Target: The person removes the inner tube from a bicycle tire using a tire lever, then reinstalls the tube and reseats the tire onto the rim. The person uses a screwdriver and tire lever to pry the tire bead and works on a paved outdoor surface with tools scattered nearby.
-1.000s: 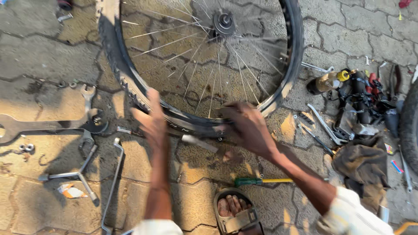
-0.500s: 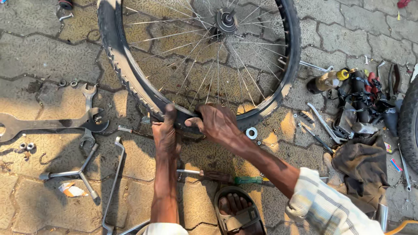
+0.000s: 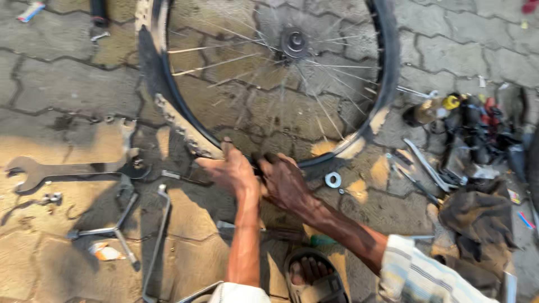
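Two bare forearms reach toward twelve o'clock; left hand and right hand touching, fingers curled.

Spoked wheel with black tyre, on paving

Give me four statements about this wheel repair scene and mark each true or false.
1. Both hands, the left hand and the right hand, are on the lower edge of the bicycle wheel. True.
2. A metal washer lies on the paving right of the hands. True.
3. The wheel has no spokes. False: thin spokes run from the hub to the rim.
4. The large flat wrench lies right of the wheel. False: it lies on the left.
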